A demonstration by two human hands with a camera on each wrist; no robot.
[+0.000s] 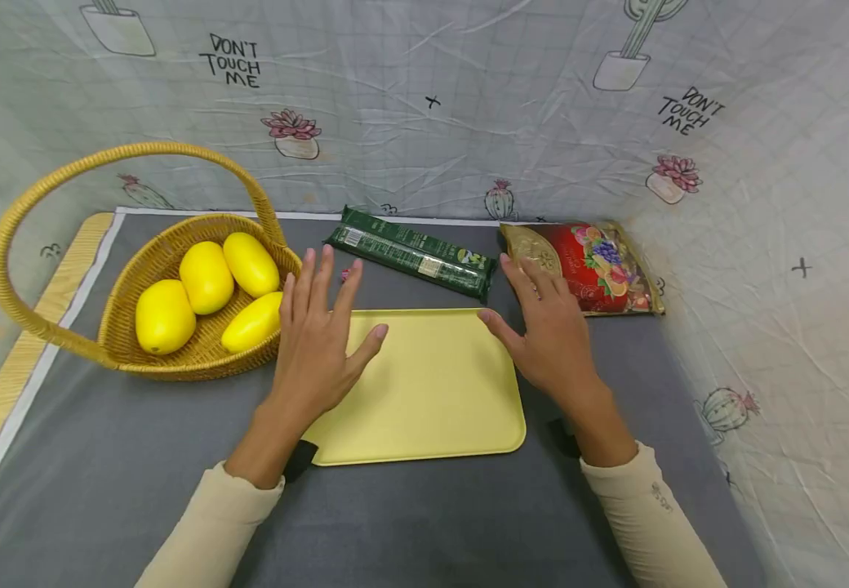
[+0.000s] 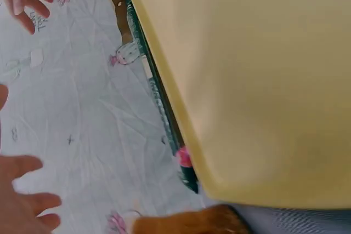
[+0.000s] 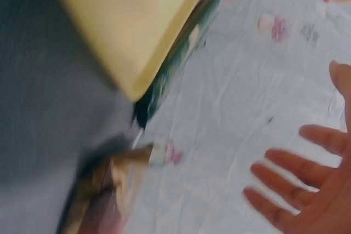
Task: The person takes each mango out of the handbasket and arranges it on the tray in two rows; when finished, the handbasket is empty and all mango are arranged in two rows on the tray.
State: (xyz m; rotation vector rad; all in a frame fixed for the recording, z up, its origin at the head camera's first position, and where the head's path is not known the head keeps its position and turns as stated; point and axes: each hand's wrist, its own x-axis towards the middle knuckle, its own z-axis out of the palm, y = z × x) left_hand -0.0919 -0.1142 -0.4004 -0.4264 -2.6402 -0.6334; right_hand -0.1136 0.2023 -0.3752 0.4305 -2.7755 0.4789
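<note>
My left hand [image 1: 317,343] is over the left edge of a pale yellow rectangular tray [image 1: 424,392], its fingers straight and thumb spread. At the tray's right edge, my right hand [image 1: 553,339] has its fingers extended and holds nothing. Nothing shows in the left hand either. The left fingertips lie close to a long dark green packet [image 1: 413,253] behind the tray. A red and gold bag [image 1: 601,273] printed with fruit is just beyond the right fingers. In the right wrist view, the right hand's fingers [image 3: 290,168] are spread apart.
A wicker basket [image 1: 197,371] with a tall arched handle stands at the left and holds several yellow fruits [image 1: 206,278]. A small pink thing [image 1: 345,275] is near the tray's back left corner. Grey cloth [image 1: 424,523] covers the table, with a printed curtain [image 1: 410,155] behind.
</note>
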